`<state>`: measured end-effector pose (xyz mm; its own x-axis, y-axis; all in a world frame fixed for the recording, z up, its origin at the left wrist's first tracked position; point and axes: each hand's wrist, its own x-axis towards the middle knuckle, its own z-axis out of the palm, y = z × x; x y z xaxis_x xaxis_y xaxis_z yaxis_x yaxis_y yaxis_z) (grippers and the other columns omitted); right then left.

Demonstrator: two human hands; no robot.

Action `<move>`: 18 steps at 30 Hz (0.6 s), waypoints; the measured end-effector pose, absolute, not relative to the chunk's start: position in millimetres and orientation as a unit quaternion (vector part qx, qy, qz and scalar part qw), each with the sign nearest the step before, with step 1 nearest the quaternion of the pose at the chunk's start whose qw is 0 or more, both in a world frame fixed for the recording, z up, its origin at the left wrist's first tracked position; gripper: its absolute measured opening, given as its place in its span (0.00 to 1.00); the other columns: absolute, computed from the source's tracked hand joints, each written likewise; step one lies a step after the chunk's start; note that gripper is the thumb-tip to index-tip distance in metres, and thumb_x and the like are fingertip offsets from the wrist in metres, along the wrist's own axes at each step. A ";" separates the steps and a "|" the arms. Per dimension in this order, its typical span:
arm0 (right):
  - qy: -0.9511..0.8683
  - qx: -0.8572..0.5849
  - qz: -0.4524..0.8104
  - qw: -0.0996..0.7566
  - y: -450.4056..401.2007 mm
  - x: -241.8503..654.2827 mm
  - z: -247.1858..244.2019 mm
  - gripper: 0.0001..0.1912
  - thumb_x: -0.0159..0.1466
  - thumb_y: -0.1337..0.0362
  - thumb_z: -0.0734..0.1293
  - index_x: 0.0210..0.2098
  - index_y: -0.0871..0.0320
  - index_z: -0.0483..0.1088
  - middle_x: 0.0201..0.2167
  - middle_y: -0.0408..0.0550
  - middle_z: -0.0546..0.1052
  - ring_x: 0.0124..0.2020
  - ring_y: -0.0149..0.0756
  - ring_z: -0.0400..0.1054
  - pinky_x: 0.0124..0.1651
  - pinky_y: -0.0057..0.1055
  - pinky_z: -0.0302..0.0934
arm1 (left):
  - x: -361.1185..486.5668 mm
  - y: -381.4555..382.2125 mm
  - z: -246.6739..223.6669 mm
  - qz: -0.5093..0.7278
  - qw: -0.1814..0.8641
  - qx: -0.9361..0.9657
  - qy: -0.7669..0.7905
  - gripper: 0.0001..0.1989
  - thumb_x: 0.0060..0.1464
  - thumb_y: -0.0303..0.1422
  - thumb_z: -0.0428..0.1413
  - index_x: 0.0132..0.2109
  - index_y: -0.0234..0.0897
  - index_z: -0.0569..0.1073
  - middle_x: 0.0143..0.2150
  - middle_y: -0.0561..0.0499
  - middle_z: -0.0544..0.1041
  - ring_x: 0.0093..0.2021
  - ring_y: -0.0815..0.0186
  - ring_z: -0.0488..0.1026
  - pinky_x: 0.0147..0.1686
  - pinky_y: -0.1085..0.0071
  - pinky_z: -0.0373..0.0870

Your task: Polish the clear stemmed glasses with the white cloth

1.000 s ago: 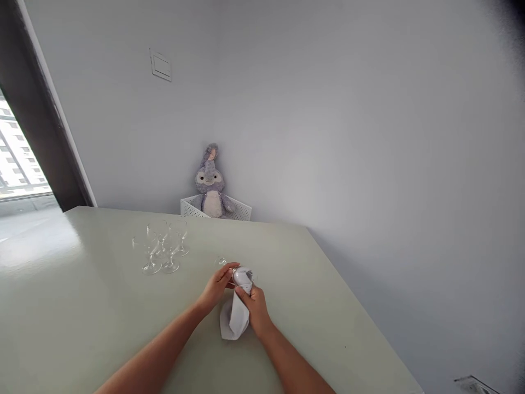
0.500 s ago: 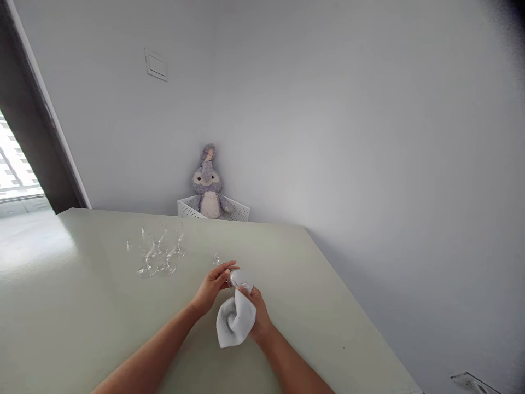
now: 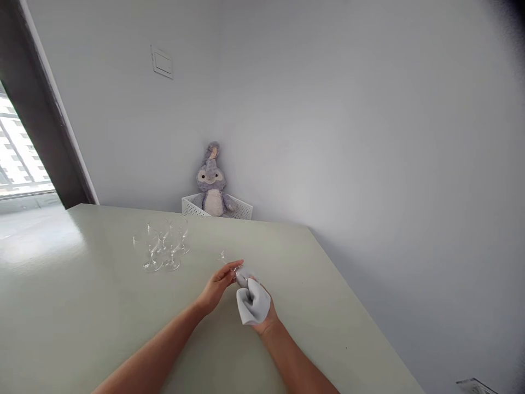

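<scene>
1. Glass [image 3: 243, 277] tilts above the tabletop [image 3: 328, 312], right of the grouped glasses [image 3: 171, 266]
2. Left hand [image 3: 219, 287] curls partly closed around it; right hand [image 3: 270, 316] grips the cloth [image 3: 259, 306] at its near end
3. Wiping seems underway, not finished; whether the grouped glasses are already wiped, I cannot tell

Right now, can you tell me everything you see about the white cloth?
The white cloth looks soft and plain. It's bunched up, with folds around a shadowy hollow and a loose corner pointing down over the table. The right hand holds it against the glass; I can't tell whether part of it is tucked inside.
</scene>
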<state>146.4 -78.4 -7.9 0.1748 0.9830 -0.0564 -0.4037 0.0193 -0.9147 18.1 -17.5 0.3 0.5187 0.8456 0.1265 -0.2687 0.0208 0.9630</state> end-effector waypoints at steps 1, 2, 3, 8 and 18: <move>-0.320 -0.429 0.565 0.628 -78.7 146.2 -6.9 0.20 0.54 0.48 0.61 0.35 0.57 0.70 0.23 0.44 0.70 0.21 0.31 0.60 0.26 0.29 0.57 | 17.1 -17.7 1.1 0.415 0.673 0.559 0.250 0.18 0.52 0.40 0.51 0.49 0.40 0.70 0.46 0.48 0.71 0.47 0.63 0.66 0.49 0.65 0.62; -0.313 -0.426 0.580 0.620 -79.7 145.3 -6.1 0.19 0.54 0.49 0.62 0.36 0.57 0.70 0.24 0.44 0.70 0.22 0.32 0.60 0.27 0.29 0.57 | 16.1 -17.4 1.6 0.413 0.678 0.556 0.247 0.18 0.52 0.40 0.51 0.49 0.40 0.70 0.47 0.48 0.71 0.46 0.62 0.66 0.49 0.65 0.63; -0.317 -0.426 0.585 0.613 -81.1 143.9 -5.6 0.19 0.54 0.49 0.62 0.37 0.57 0.70 0.25 0.45 0.70 0.23 0.32 0.60 0.27 0.29 0.57 | 15.2 -16.5 1.7 0.410 0.683 0.551 0.247 0.18 0.51 0.40 0.52 0.48 0.40 0.71 0.47 0.48 0.70 0.46 0.62 0.66 0.48 0.65 0.64; -0.508 -0.519 0.394 0.563 -91.2 135.8 -9.2 0.16 0.54 0.53 0.65 0.32 0.61 0.71 0.25 0.45 0.70 0.26 0.32 0.60 0.31 0.28 0.54 | 13.9 -9.0 -1.0 0.394 0.690 0.539 0.278 0.21 0.50 0.43 0.52 0.49 0.38 0.70 0.34 0.49 0.72 0.33 0.66 0.68 0.37 0.68 0.67; -0.351 -0.452 0.558 0.601 -86.8 141.0 -4.4 0.17 0.54 0.51 0.64 0.32 0.59 0.70 0.19 0.41 0.65 0.20 0.29 0.56 0.24 0.27 0.53 | 13.2 -13.6 -0.3 0.416 0.640 0.579 0.286 0.18 0.53 0.42 0.48 0.49 0.42 0.70 0.49 0.48 0.70 0.47 0.61 0.65 0.46 0.66 0.61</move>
